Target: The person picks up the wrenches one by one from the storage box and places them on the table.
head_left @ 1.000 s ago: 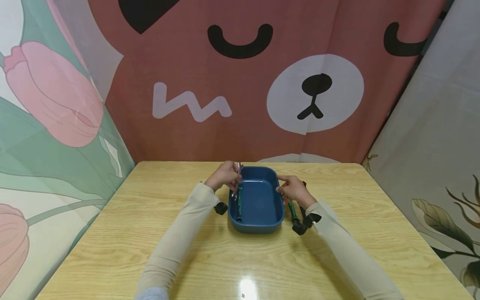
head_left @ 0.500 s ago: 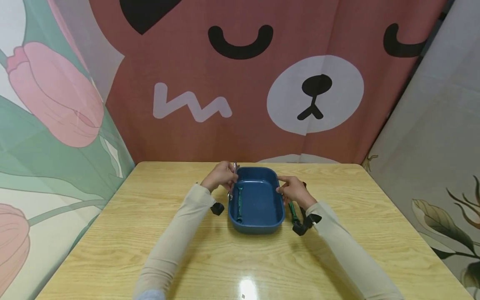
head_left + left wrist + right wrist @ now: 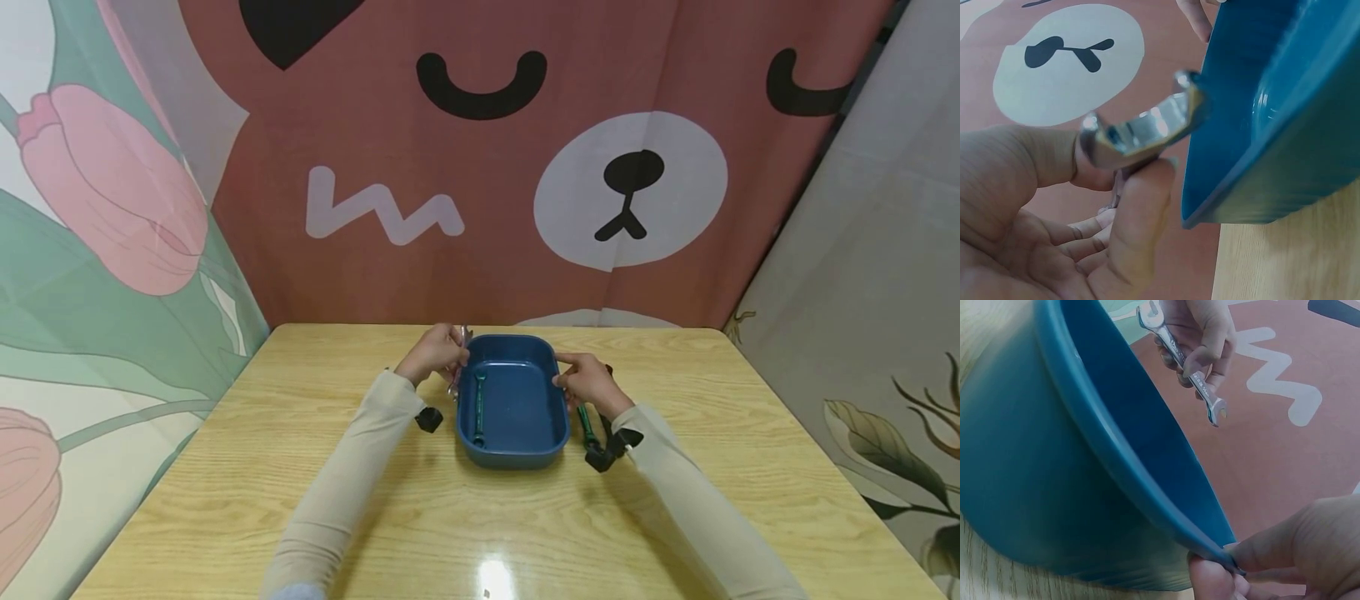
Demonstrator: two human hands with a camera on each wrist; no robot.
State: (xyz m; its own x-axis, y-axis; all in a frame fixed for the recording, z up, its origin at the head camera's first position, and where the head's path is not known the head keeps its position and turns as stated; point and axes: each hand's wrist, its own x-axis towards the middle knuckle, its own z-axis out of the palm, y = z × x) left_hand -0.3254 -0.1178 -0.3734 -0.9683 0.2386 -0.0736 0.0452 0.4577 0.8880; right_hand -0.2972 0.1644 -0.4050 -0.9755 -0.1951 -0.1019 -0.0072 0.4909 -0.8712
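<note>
My left hand (image 3: 438, 352) grips a silver open-ended wrench (image 3: 1172, 347) by its shaft, between thumb and fingers, just outside the left rim of a blue rectangular bin (image 3: 513, 457). One of the wrench's forked ends faces the camera in the left wrist view. Across the bin, my right hand (image 3: 592, 383) pinches the right rim, with the thumb on one side and fingers on the other. A green wrench (image 3: 480, 408) lies lengthwise inside the bin along its left wall.
On the wooden table (image 3: 420, 533), another green tool (image 3: 587, 425) lies right of the bin, partly hidden under my right hand and wrist camera. A curtain with a bear print (image 3: 375, 275) hangs behind the table's far edge.
My left hand has carried the silver wrench leftward, from over the bin's left side to outside its rim. The right hand stays at the right rim, and the bin has not moved.
</note>
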